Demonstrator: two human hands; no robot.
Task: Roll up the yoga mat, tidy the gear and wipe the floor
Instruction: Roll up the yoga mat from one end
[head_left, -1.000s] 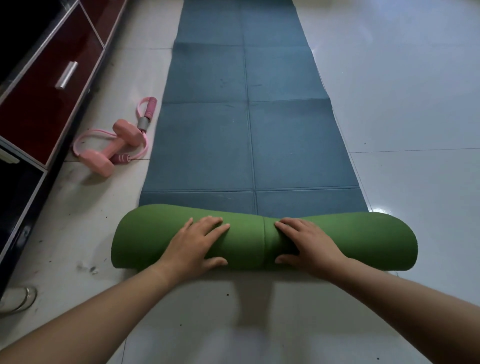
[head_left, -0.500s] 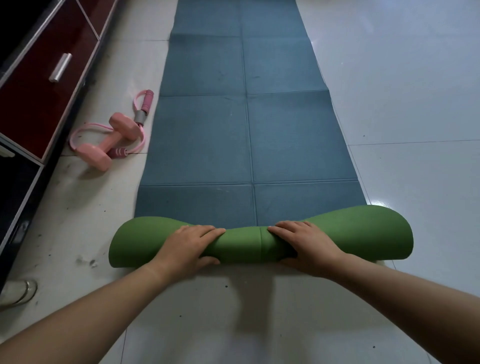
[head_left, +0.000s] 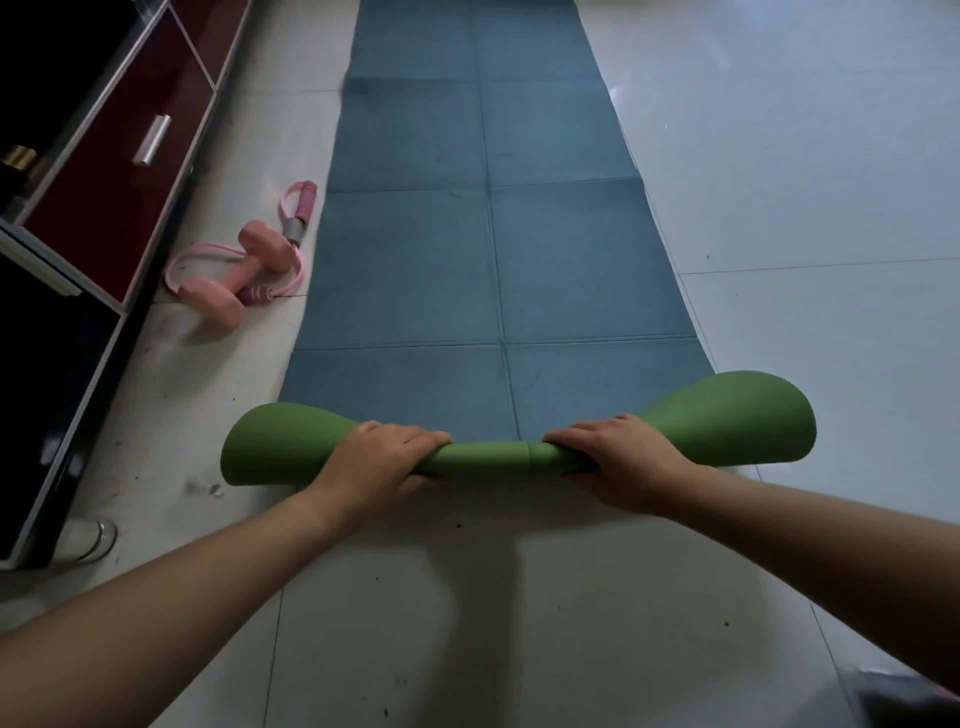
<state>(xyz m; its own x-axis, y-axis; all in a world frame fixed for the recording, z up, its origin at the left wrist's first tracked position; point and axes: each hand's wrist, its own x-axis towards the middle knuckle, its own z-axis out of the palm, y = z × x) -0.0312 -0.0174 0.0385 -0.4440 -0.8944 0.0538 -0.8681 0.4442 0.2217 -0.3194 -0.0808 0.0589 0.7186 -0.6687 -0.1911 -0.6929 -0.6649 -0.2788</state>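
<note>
One blue foam yoga mat (head_left: 493, 260), green underside, lying on white tiled floor (head_left: 805, 208); rolled near end running left-right, flat part stretching away. Two hands gripping roll's middle: left hand (head_left: 379, 460), right hand (head_left: 618, 460). One pink dumbbell (head_left: 260, 249) alongside.

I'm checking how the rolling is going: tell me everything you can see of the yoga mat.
The yoga mat looks like soft foam, blue-grey on top with creased panels, green underneath. Its near end is rolled into a green tube lying crosswise on the tiled floor; the rest lies flat, running out of frame. The left hand and right hand grip the tube's middle, squeezing it thin; both ends flare loose.
</note>
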